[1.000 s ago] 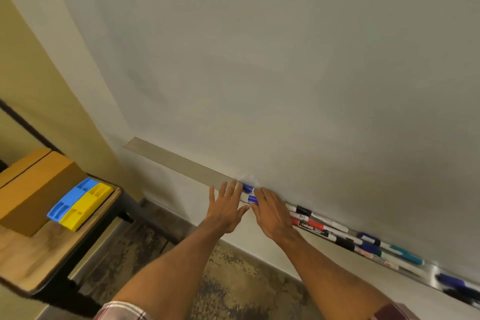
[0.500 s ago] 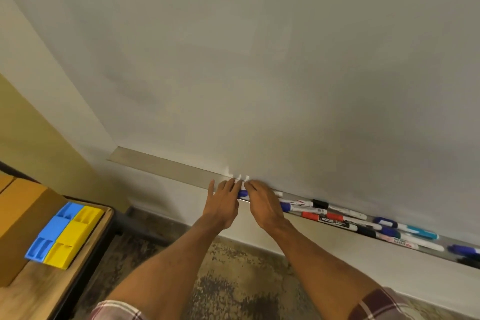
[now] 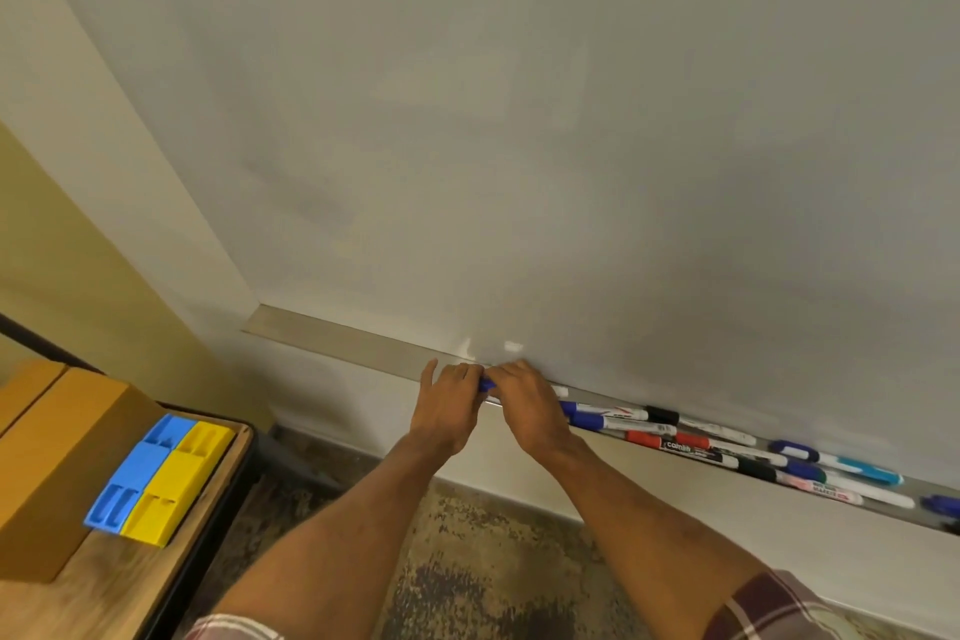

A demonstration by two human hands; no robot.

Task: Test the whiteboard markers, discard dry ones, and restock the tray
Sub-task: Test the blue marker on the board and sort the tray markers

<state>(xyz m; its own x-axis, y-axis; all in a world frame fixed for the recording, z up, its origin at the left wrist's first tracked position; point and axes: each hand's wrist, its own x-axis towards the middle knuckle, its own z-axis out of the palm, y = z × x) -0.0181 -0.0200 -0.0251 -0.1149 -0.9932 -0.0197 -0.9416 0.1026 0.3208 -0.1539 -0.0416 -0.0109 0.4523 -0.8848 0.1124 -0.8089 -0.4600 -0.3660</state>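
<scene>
As the left hand (image 3: 449, 405) and right hand (image 3: 530, 405), close together, both gripped the blue marker (image 3: 487, 385) at the front edge of the tray (image 3: 337, 335), a straight, steady pull apart seemed best for uncapping it.

Both forearms are bare from the sleeve hems down to the wrists. The short left sleeve (image 3: 236, 630) is woven plaid cloth, pale checks with maroon lines, only its edge in frame. The right sleeve (image 3: 774, 608) is the same plaid, maroon squares crossed by pale grey-white stripes. The left hand (image 3: 448, 405) and right hand (image 3: 531, 408) are bare.
</scene>
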